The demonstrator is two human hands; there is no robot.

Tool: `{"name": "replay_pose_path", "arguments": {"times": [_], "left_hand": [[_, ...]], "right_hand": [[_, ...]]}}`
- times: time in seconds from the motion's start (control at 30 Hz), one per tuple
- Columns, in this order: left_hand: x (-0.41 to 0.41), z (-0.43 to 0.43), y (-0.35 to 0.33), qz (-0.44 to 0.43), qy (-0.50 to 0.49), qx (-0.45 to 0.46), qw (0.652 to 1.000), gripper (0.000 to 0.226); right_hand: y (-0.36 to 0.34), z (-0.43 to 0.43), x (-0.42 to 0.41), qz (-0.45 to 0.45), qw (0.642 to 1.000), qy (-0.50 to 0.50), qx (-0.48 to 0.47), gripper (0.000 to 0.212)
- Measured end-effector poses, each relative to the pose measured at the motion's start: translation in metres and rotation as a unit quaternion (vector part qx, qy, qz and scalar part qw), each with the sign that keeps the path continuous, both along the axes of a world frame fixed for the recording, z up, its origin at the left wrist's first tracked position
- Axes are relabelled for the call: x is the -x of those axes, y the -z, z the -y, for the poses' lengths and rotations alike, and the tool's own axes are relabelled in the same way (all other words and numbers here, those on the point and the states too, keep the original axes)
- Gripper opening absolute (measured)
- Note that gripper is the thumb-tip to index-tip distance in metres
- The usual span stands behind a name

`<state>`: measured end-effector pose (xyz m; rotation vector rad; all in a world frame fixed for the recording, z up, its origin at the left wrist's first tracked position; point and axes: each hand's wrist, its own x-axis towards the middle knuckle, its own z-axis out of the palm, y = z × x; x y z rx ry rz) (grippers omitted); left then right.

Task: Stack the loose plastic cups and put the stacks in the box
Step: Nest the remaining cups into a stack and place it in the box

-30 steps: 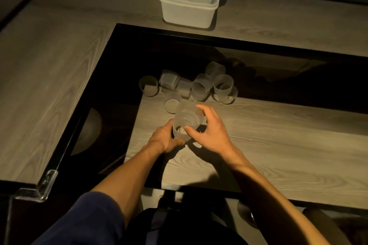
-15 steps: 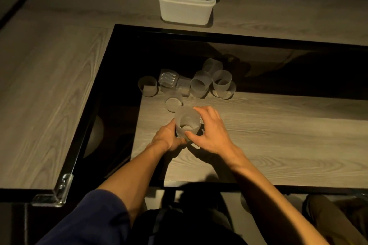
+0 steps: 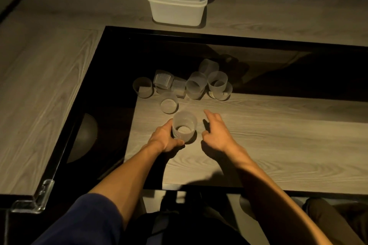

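Scene: I am looking down through the head camera at a grey wood-grain bench (image 3: 49, 85) with a dark inset panel, in dim light.
Left grip: my left grip (image 3: 163, 139) is curled round the side of a short stack of frosted translucent plastic cups (image 3: 184, 127), holding it upright on the bench.
Right grip: my right grip (image 3: 217, 133) is empty, fingers loosely spread, just right of the stack and not touching it.
What changed: half a second ago both grips were on the stack; now the right one has let go and moved off to the side.
What it means: I judge that the last cup is seated, and the right grip is free to fetch another.
Stack size: it looks like two cups nested, though the light is too poor to count with confidence.
Nearest loose cup: a single frosted plastic cup (image 3: 169, 105) stands upright just beyond the stack.
Other loose cups: a cluster of frosted and ribbed plastic cups (image 3: 196, 87) sits farther back, some upright, some tipped.
Box: the white rectangular plastic box (image 3: 177, 4) stands at the far side, well apart from the stack.
Progress: early; most cups are still loose.
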<state>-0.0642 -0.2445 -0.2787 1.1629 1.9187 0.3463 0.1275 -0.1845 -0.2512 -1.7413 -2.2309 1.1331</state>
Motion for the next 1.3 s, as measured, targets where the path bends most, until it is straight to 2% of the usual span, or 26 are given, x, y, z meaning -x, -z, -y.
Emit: {"name": "replay_pose_path", "arguments": {"times": [0.13,0.27,0.6,0.83,1.0,1.07,1.17,1.3], "left_hand": [[-0.010,-0.011,0.001,0.006,-0.020,0.002,1.000,0.085],[-0.022,-0.023,0.001,0.004,-0.033,-0.001,0.999,0.085],[-0.043,-0.051,0.000,0.008,-0.040,-0.005,0.999,0.078],[-0.041,-0.056,0.000,-0.001,-0.036,0.004,0.999,0.081],[-0.043,-0.059,-0.001,-0.001,-0.036,0.001,0.999,0.081],[-0.044,-0.061,-0.002,-0.001,-0.038,0.001,0.999,0.081],[-0.044,-0.062,-0.001,-0.001,-0.035,-0.003,0.999,0.080],[-0.045,-0.062,-0.001,0.002,-0.031,-0.007,0.999,0.077]], "right_hand": [[0.009,-0.032,-0.012,-0.028,0.988,0.129,-0.075,0.073],[0.003,-0.065,-0.021,-0.043,0.968,0.208,-0.131,0.077],[0.003,-0.127,-0.014,-0.014,0.978,0.145,-0.148,0.099],[0.002,-0.149,-0.009,0.006,0.973,0.120,-0.196,0.077],[-0.010,-0.131,-0.022,-0.085,0.954,0.150,-0.244,0.077],[-0.017,-0.113,-0.025,-0.158,0.949,0.128,-0.242,0.077],[-0.027,-0.088,-0.025,-0.234,0.937,0.034,-0.256,0.079],[-0.026,-0.076,-0.024,-0.215,0.937,-0.127,-0.245,0.081]]}}
